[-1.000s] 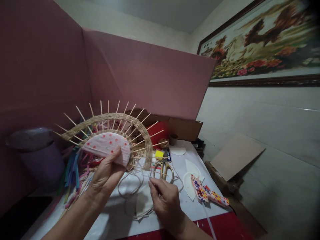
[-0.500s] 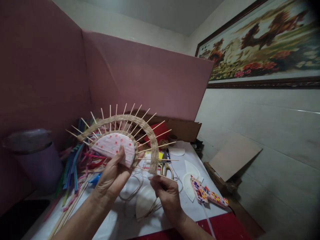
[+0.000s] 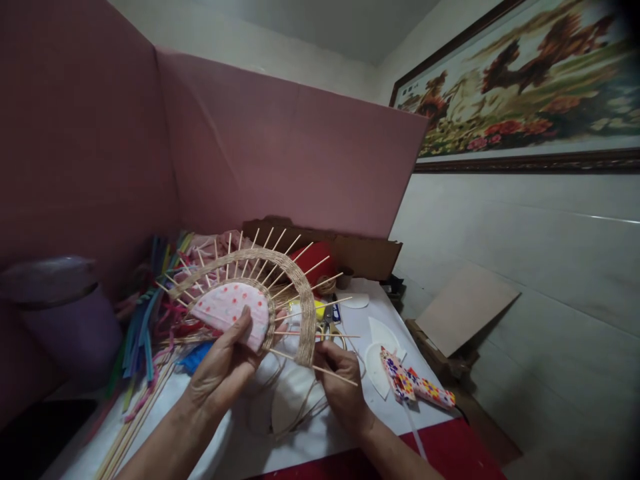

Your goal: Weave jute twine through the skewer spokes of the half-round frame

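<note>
My left hand grips a half-round fan frame by its centre, a pink padded half disc with red dots. The thumb lies on the disc's face; the other fingers are behind it. Thin wooden sticks spread outward from the disc, crossed by a woven band of brown twine. At the band's lower right end, my right hand is closed in a pinch on the twine, just behind the lowest stick. Its fingertips are partly hidden. Loose twine hangs below over the white table.
A flower-patterned glue gun lies right of white cut pieces. Behind the fan are scissors and a red object. Coloured strips, long sticks and a purple bin stand left. Pink panels enclose the back.
The fan has come down slightly and tipped. My right hand has moved a little right along the band's end, and the lowest stick now shows in front of its fingers.
</note>
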Tool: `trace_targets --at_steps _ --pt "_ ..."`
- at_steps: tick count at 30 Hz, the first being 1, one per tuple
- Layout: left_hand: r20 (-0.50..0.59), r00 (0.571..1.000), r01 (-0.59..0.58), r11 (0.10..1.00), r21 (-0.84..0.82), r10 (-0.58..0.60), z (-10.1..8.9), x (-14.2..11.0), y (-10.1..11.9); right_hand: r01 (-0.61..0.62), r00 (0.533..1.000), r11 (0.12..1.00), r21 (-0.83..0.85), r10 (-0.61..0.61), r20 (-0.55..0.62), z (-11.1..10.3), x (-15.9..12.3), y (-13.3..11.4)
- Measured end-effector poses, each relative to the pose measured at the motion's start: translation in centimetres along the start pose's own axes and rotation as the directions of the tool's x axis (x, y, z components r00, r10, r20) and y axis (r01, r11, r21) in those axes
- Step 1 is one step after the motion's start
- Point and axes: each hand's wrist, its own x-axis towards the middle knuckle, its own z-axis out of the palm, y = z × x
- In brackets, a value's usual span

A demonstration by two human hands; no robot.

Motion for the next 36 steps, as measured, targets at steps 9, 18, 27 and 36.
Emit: trace_targets --at_steps 9,18,27,36 --pt "-0.041 0.998 0.053 0.988 0.148 -0.047 -1.5 0.9 0.2 -0.018 0.995 1.000 -0.016 0.019 0.102 -0.6 0.5 0.9" --pt "0.039 0.998 0.029 0.951 0.307 -0.043 -2.0 1.2 0.1 0.075 0.991 0.993 -0.091 -0.064 0.120 -0.7 0.3 0.1" --pt "-0.059 0.995 0.094 0.958 0.270 -0.081 -1.8 0.7 -0.5 0.309 0.944 0.930 -0.197 -0.275 0.183 -0.9 -0.1 0.0" --pt "-0.093 0.981 0.188 0.948 0.257 -0.169 -1.8 0.2 -1.0 0.429 0.887 0.882 -0.194 -0.372 0.272 -1.2 -0.5 -0.1"
